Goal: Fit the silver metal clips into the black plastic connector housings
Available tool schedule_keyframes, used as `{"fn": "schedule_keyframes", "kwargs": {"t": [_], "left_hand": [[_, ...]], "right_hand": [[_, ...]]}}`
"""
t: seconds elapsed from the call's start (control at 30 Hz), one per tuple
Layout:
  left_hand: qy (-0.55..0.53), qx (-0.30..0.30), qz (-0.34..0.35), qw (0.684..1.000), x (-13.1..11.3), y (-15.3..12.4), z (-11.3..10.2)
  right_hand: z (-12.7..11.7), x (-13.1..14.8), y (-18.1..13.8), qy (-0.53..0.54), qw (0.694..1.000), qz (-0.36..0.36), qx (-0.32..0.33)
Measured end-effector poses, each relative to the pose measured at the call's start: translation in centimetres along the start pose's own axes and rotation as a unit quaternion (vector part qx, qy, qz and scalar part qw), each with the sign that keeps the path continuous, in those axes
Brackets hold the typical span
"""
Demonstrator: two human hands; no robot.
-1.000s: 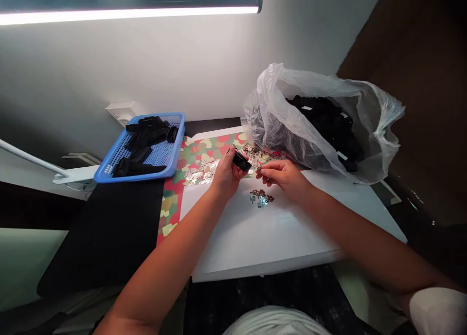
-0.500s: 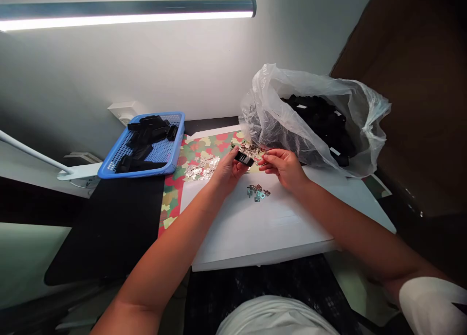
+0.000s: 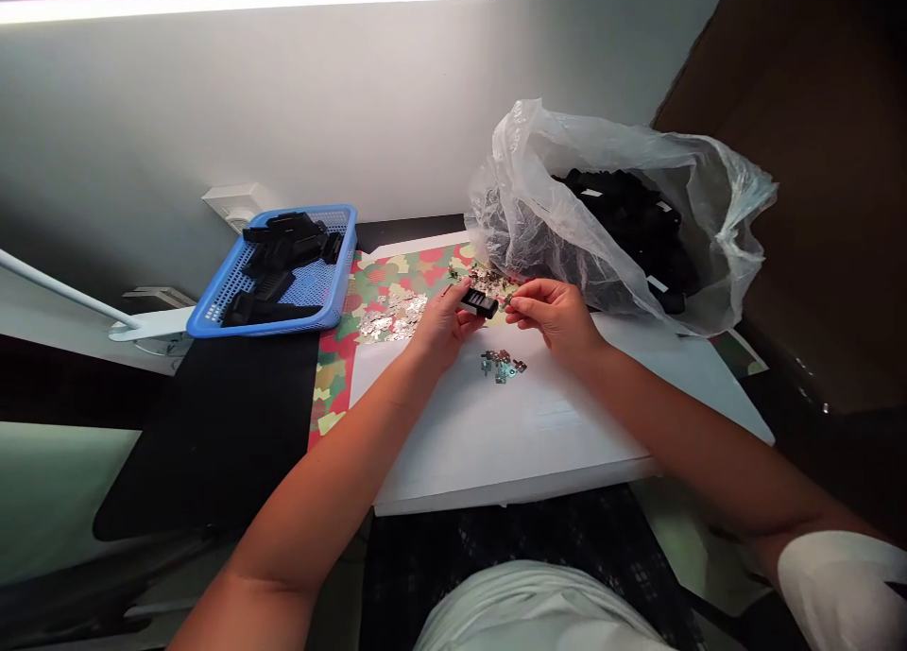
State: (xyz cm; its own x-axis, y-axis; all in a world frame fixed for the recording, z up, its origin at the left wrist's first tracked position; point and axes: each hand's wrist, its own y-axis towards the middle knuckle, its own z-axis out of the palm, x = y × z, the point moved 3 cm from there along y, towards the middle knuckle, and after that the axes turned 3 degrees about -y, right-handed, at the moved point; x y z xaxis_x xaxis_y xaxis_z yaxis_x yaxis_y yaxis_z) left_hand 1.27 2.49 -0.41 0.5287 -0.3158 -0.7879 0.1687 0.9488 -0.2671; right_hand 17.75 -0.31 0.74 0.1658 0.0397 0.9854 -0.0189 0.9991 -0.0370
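Black plastic connector housing [image 3: 479,302] is in L hand [image 3: 440,328], held just above the white surface [image 3: 453,443]; L grip closed on it, thumb & fingers pinching it. R hand [image 3: 554,315] is right beside it, R grip almost closed, fingertips [image 3: 511,316] at or nearly touching the housing; can't tell if they hold a tiny part. Directly below the hands, small pile of metal terminals [image 3: 502,367] on the white surface. Further out, loose silver terminals [image 3: 392,317] on camo-pattern paper [image 3: 432,264]. L of that, blue mesh basket [image 3: 340,273] w/ black housings [image 3: 280,245] inside. R of the hands, clear plastic bag [image 3: 517,226] full of more black parts [image 3: 624,226]. Black mat [image 3: 213,434] under the basket; wall socket plate [image 3: 233,204] behind it; tube light [image 3: 248,2] above.
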Motion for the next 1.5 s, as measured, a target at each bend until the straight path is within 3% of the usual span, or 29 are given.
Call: {"fn": "schedule_keyframes", "kwargs": {"t": [0.17,0.37,0.57,0.97,1.13,1.27,1.5], "left_hand": [[-0.019,0.033,-0.008,0.999,-0.5,-0.2,0.3],[-0.017,0.029,-0.018,0.999,-0.3,-0.1,0.3],[-0.01,0.046,-0.004,0.999,0.0,-0.1,0.4],[0.059,-0.036,0.037,0.997,-0.1,0.1,-0.2],[0.071,-0.042,0.03,0.996,-0.3,-0.4,0.0],[0.064,-0.014,0.038,0.997,-0.4,-0.3,0.1],[0.018,0.098,0.107,0.989,-0.5,-0.3,0.5]], "right_hand": [[0.2,0.2,-0.3,0.0,0.999,-0.016,0.028],[0.4,-0.2,0.0,-0.04,0.994,-0.079,0.069],[0.6,-0.5,0.1,-0.052,0.992,-0.08,0.085],[0.7,-0.6,-0.1,-0.065,0.991,-0.067,0.094],[0.6,-0.8,0.0,-0.061,0.992,-0.061,0.088],[0.6,-1.0,0.1,-0.047,0.992,-0.064,0.098],[0.4,-1.1,0.1,-0.075,0.994,-0.056,0.059]]}}
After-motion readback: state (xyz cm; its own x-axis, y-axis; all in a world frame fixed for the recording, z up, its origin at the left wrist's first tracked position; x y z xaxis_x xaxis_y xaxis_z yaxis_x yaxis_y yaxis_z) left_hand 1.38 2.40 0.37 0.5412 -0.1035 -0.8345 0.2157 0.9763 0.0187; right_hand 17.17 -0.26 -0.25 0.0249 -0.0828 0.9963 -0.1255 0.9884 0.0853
